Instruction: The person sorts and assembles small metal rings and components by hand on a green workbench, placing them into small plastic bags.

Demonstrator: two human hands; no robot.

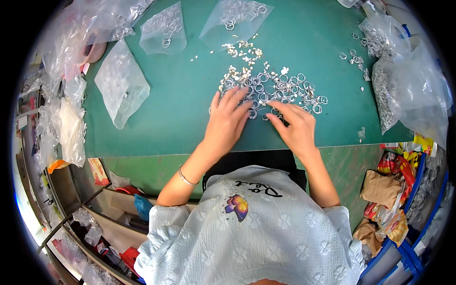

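A loose pile of silver rings (pixel 294 88) lies on the green tabletop, in front of me. Small white and yellowish bits (pixel 242 75) are scattered along the pile's far left side. My left hand (pixel 225 118) rests palm down on the pile's left edge, its fingers spread over some rings. At the near edge of the pile is my right hand (pixel 297 126), thumb and forefinger apart with rings between and around them. Neither hand visibly grips a ring, though the fingertips partly cover several.
Clear plastic bags of rings (pixel 164 31) lie along the far side. A flat plastic bag (pixel 122 85) is at the left. Bulging bags of silver pieces (pixel 387 90) stand at the right edge, near a few loose pieces (pixel 355 59). Shelves with packets (pixel 389 190) flank me.
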